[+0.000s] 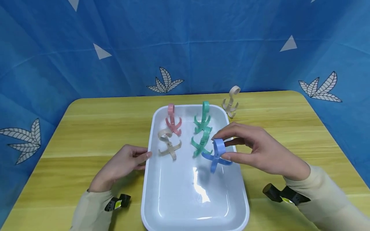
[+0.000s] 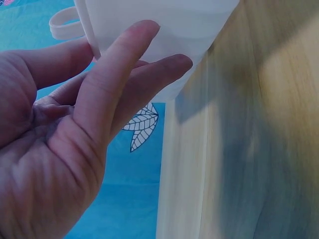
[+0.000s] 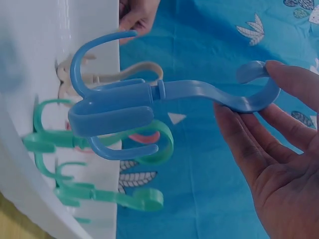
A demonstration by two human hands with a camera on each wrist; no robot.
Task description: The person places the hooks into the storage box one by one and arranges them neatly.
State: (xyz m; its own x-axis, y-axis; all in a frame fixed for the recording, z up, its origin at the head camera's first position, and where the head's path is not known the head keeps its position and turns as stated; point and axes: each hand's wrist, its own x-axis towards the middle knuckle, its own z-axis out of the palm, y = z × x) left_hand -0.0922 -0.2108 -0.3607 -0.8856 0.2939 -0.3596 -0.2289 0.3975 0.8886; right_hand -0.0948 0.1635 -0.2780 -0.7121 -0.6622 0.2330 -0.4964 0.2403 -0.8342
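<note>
My right hand (image 1: pixel 260 150) pinches a blue four-pronged hanging hook (image 3: pixel 199 90) by its curved top, thumb on one side and fingers on the other. The hook hangs prongs-down over the right side of a white tray (image 1: pixel 179 195). With the thumb at the rim and the fingers along the outer wall, my left hand (image 1: pixel 124 163) holds the tray's left edge. Inside the tray's far half stand a pink hook (image 1: pixel 171 117), a beige hook (image 1: pixel 170 148) and two green hooks, one farther back (image 1: pixel 205 112) and one nearer (image 1: pixel 204 139).
Another beige hook (image 1: pixel 231 102) stands on the wooden table (image 1: pixel 101 128), just beyond the tray's far right corner. A blue patterned cloth (image 1: pixel 202 48) hangs behind the table. Both wrists carry small black cameras, the right one (image 1: pixel 286 194) close over the tabletop.
</note>
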